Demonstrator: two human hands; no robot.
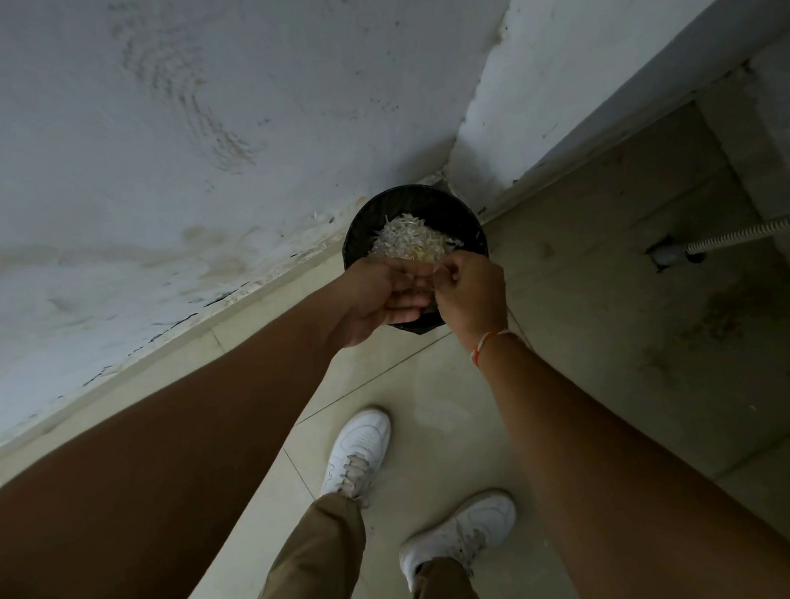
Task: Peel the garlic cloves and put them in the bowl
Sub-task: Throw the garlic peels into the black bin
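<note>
Over the black bin (413, 214) of garlic skins (415, 241): keep cupped left hand (374, 300) low, right hand (470, 294) grip pinching, contents unseen, brushing scraps inward.

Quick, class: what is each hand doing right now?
Left hand: fingers curled, cupped over the round black bin; contents cannot be told.
Right hand: fingers curled, pinching at the left hand; held thing cannot be told.
</note>
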